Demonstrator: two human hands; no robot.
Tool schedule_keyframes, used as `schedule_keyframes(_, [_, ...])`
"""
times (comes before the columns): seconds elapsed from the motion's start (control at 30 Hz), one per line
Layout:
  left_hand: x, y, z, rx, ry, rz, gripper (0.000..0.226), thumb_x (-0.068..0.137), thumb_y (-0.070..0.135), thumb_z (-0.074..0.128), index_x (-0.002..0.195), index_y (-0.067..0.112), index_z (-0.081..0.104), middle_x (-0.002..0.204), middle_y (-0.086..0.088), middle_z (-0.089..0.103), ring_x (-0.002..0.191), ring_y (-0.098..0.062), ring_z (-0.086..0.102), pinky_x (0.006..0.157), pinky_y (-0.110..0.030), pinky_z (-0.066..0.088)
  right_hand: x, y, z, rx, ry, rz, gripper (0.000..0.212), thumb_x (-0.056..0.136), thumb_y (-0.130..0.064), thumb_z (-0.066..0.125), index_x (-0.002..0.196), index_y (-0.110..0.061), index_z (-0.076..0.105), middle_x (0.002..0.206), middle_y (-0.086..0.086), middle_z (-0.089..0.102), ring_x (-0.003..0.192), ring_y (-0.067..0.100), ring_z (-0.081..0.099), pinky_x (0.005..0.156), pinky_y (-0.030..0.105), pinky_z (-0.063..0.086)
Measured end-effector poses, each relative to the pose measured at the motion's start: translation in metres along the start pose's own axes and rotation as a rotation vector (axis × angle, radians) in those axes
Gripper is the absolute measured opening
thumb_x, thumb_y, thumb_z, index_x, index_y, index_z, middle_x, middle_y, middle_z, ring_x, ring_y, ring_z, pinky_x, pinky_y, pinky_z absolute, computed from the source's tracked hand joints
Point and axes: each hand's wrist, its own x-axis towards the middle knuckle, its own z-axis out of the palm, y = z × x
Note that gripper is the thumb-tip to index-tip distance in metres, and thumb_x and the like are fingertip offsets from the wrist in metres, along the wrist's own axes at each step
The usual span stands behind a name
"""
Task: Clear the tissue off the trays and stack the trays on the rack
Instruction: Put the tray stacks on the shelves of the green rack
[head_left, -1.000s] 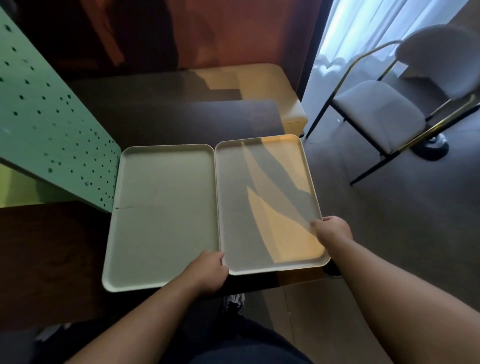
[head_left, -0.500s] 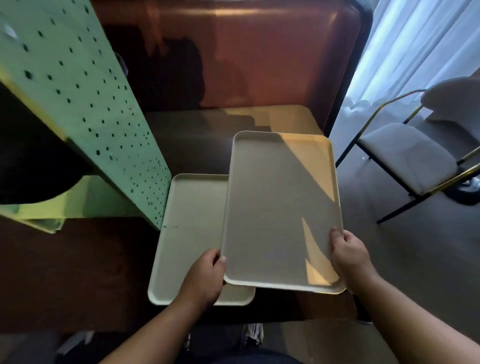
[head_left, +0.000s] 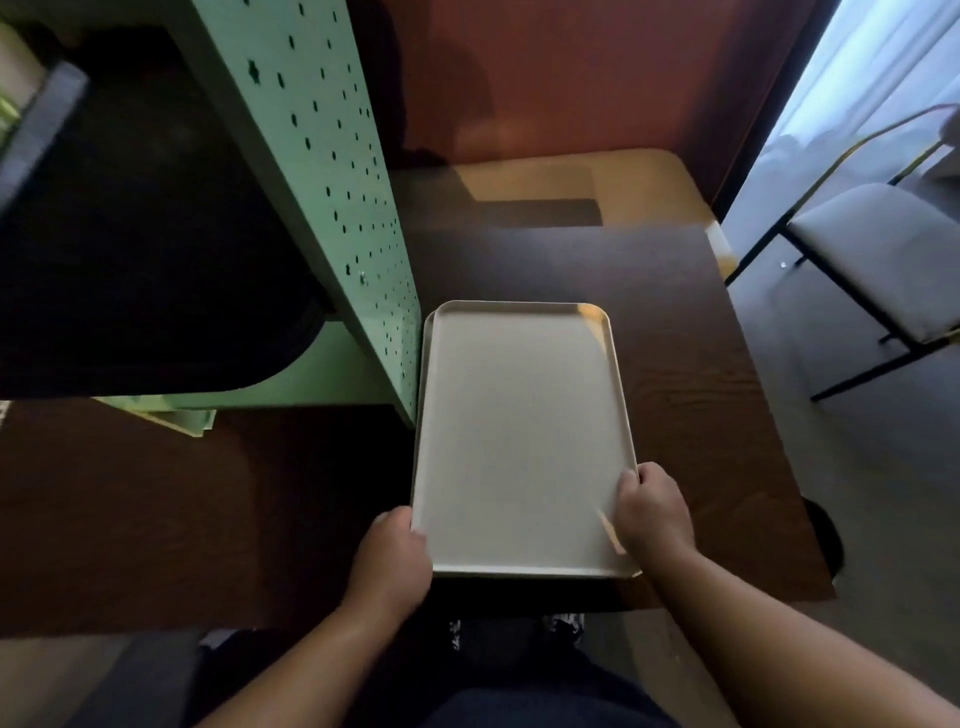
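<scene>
While both forearms are reaching up from the bottom of the frame, the left hand (head_left: 392, 553) is curling its grip round the top tray (head_left: 524, 441) at its near left edge, the right hand (head_left: 653, 512) pinching the near right edge. That tray is lying at centre frame on a second tray (head_left: 427, 338), whose rim is peeking out along the left, on the dark worktop (head_left: 696, 415). Beyond, at upper left, a green perforated rack (head_left: 332, 171) is standing; a chair (head_left: 878, 249) is sitting at far right.
</scene>
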Motion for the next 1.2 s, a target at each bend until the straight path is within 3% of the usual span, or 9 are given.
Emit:
schedule_keyframes(0.17, [0.002,-0.013,-0.005,0.004,-0.037,-0.022,0.018,0.093,0.011,0.047,0.100,0.009,0.063,0.104,-0.006,0.059,0.086,-0.023,0.058,0.075,-0.034,0.049,-0.011,0.006,0.005,-0.174,0.023,-0.034,0.019,0.101,-0.034,0.043,0.103,-0.023,0.058,0.106,0.001,0.056,0.090,0.022,0.058,0.081,0.043,0.052])
schedule_keyframes(0.33, [0.004,-0.021,-0.008,0.032,-0.062,-0.042,0.031,0.092,0.009,0.049,0.120,0.015,0.061,0.114,-0.004,0.057,0.087,-0.019,0.054,0.074,-0.028,0.040,-0.013,-0.004,0.011,-0.180,-0.054,0.006,0.030,0.099,-0.024,0.053,0.129,-0.023,0.051,0.118,0.003,0.055,0.095,0.021,0.058,0.073,0.038,0.050])
schedule_keyframes(0.5, [0.013,-0.014,-0.007,0.089,-0.084,-0.034,0.031,0.087,0.005,0.045,0.107,0.016,0.067,0.114,-0.006,0.062,0.085,-0.022,0.057,0.070,-0.029,0.043,-0.007,-0.009,0.011,-0.239,-0.084,0.078,0.052,0.097,-0.017,0.054,0.147,-0.027,0.040,0.125,0.007,0.054,0.109,0.026,0.057,0.087,0.046,0.056])
schedule_keyframes(0.6, [0.017,-0.010,-0.006,0.114,-0.089,-0.057,0.029,0.083,0.007,0.050,0.104,0.015,0.068,0.111,-0.009,0.063,0.088,-0.028,0.061,0.070,-0.028,0.043,0.002,-0.010,0.010,-0.199,-0.139,0.100,0.057,0.099,-0.016,0.052,0.152,-0.025,0.035,0.132,0.009,0.059,0.105,0.025,0.060,0.081,0.043,0.058])
schedule_keyframes(0.67, [0.017,-0.005,-0.005,0.096,-0.109,-0.102,0.029,0.081,0.011,0.053,0.106,0.015,0.066,0.107,-0.009,0.067,0.093,-0.030,0.065,0.070,-0.030,0.046,0.009,-0.011,0.005,-0.163,-0.182,0.136,0.056,0.098,-0.014,0.055,0.151,-0.022,0.038,0.130,0.008,0.062,0.103,0.024,0.063,0.073,0.037,0.057])
schedule_keyframes(0.87, [0.004,0.024,-0.028,-0.182,-0.063,-0.228,0.019,0.081,0.011,0.059,0.097,0.015,0.069,0.096,-0.008,0.074,0.084,-0.024,0.067,0.074,-0.032,0.053,0.027,-0.021,-0.033,0.084,-0.244,0.192,0.044,0.089,-0.011,0.060,0.132,-0.014,0.060,0.114,0.005,0.065,0.098,0.022,0.062,0.076,0.040,0.058])
schedule_keyframes(1.03, [-0.030,0.069,-0.089,-0.389,0.001,-0.119,0.060,0.083,-0.003,0.060,0.139,0.020,0.059,0.090,-0.003,0.072,0.081,-0.020,0.067,0.069,-0.028,0.050,0.019,-0.061,-0.101,0.183,-0.376,-0.022,0.064,0.082,-0.002,0.064,0.143,-0.019,0.050,0.110,0.015,0.070,0.085,0.025,0.065,0.067,0.035,0.053])
schedule_keyframes(1.13, [-0.057,0.105,-0.128,-0.385,0.028,-0.048,0.045,0.086,0.001,0.058,0.125,0.022,0.070,0.097,0.001,0.069,0.077,-0.006,0.058,0.062,-0.020,0.041,0.005,-0.089,-0.140,0.136,-0.432,-0.186,0.050,0.084,0.002,0.059,0.129,-0.021,0.061,0.107,0.005,0.068,0.085,0.024,0.068,0.072,0.042,0.061])
schedule_keyframes(1.2, [-0.073,0.120,-0.149,-0.477,0.049,-0.024,0.028,0.081,0.018,0.063,0.104,0.019,0.079,0.104,-0.004,0.072,0.079,-0.010,0.058,0.070,-0.025,0.042,0.000,-0.102,-0.165,0.150,-0.466,-0.262,0.032,0.086,0.001,0.059,0.109,-0.016,0.075,0.099,0.008,0.069,0.076,0.027,0.064,0.058,0.037,0.057])
